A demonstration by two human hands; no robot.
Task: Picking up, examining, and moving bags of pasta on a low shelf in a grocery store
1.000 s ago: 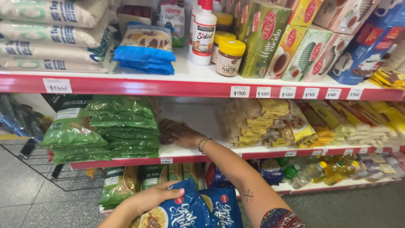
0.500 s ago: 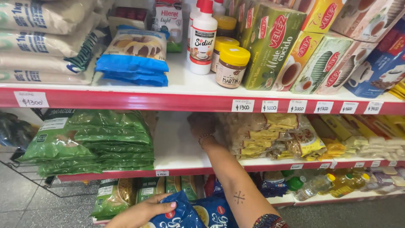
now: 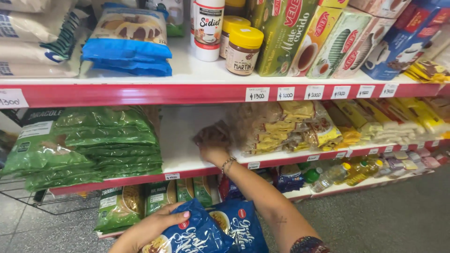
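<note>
Below, glossy blue pasta bags (image 3: 220, 234), left hand (image 3: 147, 229) gripping one

bright, even light; edges blurred

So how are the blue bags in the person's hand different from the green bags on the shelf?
The blue bags are dark blue with white lettering and a picture of food; the green bags are plain green and see-through. The blue bags are held low in the left hand; the green bags lie flat, stacked on the middle shelf. Only two blue bags show, but many green ones. Both are soft plastic food packets.
</note>
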